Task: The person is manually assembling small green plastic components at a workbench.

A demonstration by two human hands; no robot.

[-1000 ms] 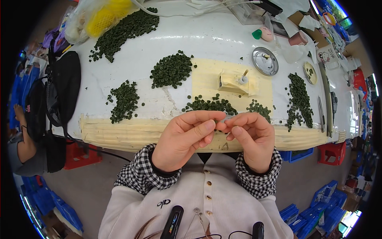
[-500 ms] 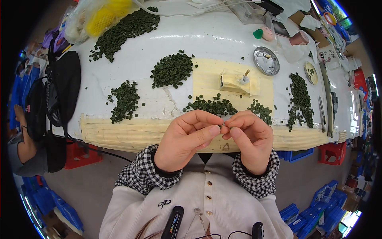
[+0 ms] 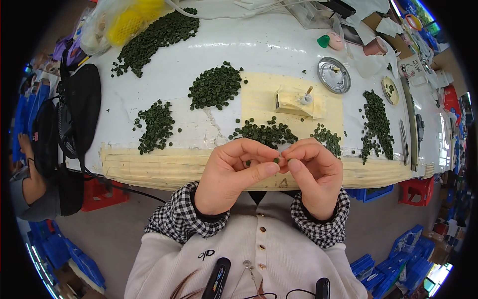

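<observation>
Over the table's near edge, my left hand (image 3: pixel 224 174) and my right hand (image 3: pixel 319 177) meet at the fingertips. Thumb and forefinger of the left are closed on a small dark green round piece (image 3: pixel 276 160). Another green piece (image 3: pixel 248 163) shows between that hand's curled fingers. The right thumb and forefinger are pinched together too, with a bit of green (image 3: pixel 290 160) at their tips; its shape is mostly hidden. Just beyond the hands lies a heap of the same dark green cup-like pieces (image 3: pixel 266 133), with a looser pile (image 3: pixel 327 138) to its right.
More green piles lie left (image 3: pixel 156 127), centre (image 3: pixel 215 87), far left (image 3: pixel 154 42) and right (image 3: pixel 376 127). A taped block (image 3: pixel 298 105) with an upright peg stands beyond the hands. Behind it sits a round metal lid (image 3: pixel 332 75). Tweezers (image 3: pixel 403 142) lie right; a black bag (image 3: pixel 79 107) hangs left.
The left thumb has slid slightly down and right, uncovering more of the green piece at its tip. A second piece now shows among the left fingers. The right hand has barely shifted.
</observation>
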